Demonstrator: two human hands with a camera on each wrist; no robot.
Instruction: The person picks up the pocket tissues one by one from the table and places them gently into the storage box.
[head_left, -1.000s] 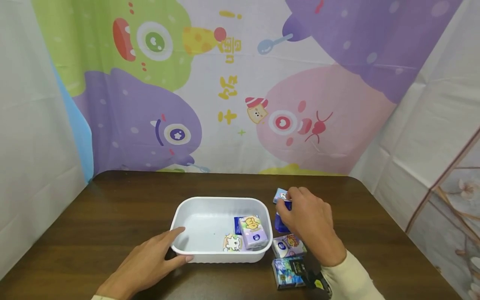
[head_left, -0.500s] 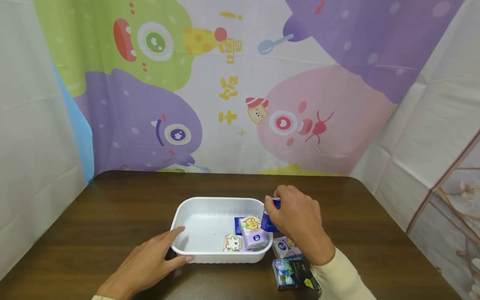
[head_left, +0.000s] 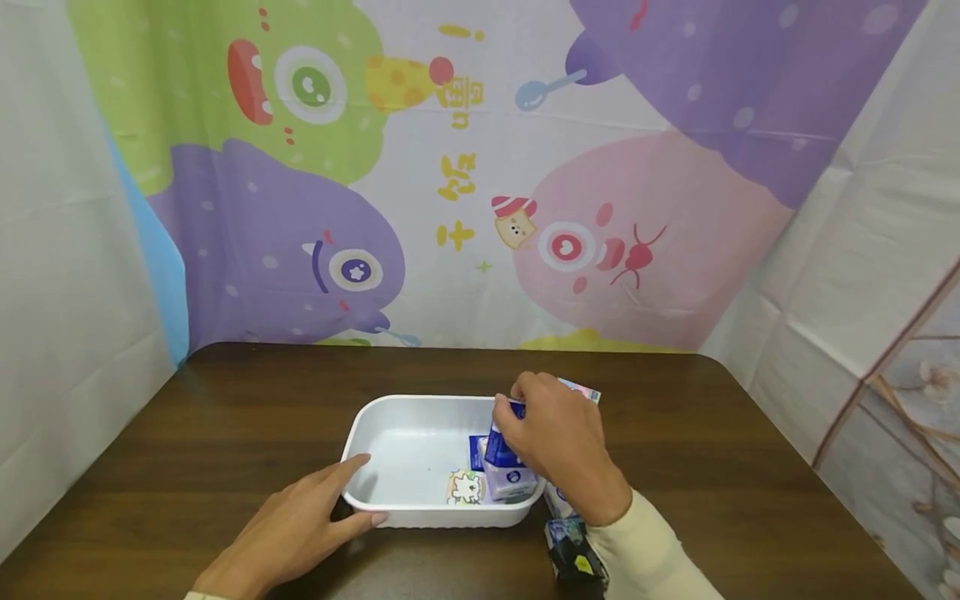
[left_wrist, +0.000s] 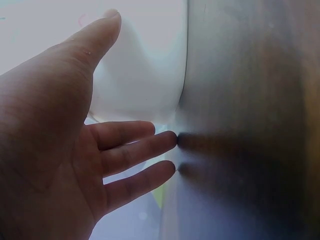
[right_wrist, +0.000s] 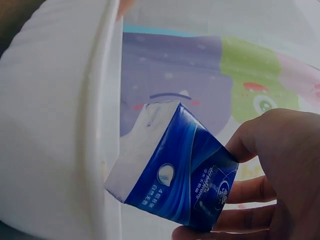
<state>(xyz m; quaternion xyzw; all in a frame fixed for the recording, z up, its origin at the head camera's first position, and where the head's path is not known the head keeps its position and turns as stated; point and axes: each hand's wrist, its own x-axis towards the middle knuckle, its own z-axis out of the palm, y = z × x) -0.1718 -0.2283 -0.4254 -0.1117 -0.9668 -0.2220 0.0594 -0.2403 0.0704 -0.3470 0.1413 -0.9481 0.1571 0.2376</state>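
Holding a blue tissue pack (right_wrist: pixel 182 165) between thumb and fingers, the right hand (head_left: pixel 558 429) now hangs over its end of the white tray (head_left: pixel 435 517). A second ago we saw this hand at the desk (head_left: pixel 262 425) beyond the tray's side, and half a second ago it was at the rim; the pack has come inward with it, towards the left hand. That left hand (head_left: pixel 296 517) stays where it was, at the tray's other end, thumb at the near rim and fingers apart, extended rather than curled.

Below the right hand we find a purple pack (head_left: pixel 510 482) in the tray; its yellow drawing, plain to us earlier, is now covered. Towards the left hand from it lies a pack with a white bear (head_left: pixel 466 487), and a blue edge (head_left: pixel 476 452) shows behind them.

We cannot tell whether the held pack touches the purple one. Past the right knuckles a pale pack (head_left: pixel 581 390) sticks out, partly hidden. The right wrist and sleeve (head_left: pixel 652 554) cut off most of a light pack (head_left: pixel 558 502) and a dark pack (head_left: pixel 572 554) beside them. In the left wrist view, glare washes out the tray near the thumb.
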